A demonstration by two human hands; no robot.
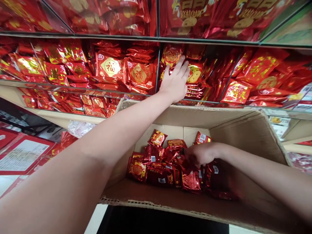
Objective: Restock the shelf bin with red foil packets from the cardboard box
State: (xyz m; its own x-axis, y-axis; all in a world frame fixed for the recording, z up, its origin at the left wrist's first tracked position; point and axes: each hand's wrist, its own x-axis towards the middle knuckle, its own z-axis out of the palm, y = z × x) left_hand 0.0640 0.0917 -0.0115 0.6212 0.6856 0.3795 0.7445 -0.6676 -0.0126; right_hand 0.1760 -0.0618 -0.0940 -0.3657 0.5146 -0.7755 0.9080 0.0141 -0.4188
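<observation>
My left hand [174, 79] reaches up to the shelf. Its fingers are spread and lie against red-and-gold snack packets [171, 54] in one of the compartments. Beside it is a packet with biscuits pictured on it [195, 73]. Down inside an open cardboard box [248, 139], my right hand [202, 153] is closed, its curled fingers around a red snack packet [186, 161]. Its fingertips are partly hidden among the pile. More shiny red packets [156, 174] lie loosely over the box floor, some with white barcode labels up.
Clear dividers split the shelf into compartments of red packets [109, 68]. Larger red bags [190, 18] stand on the shelf above. A lower row of small packets [97, 105] runs at left. A red carton with a white label [24, 154] stands lower left.
</observation>
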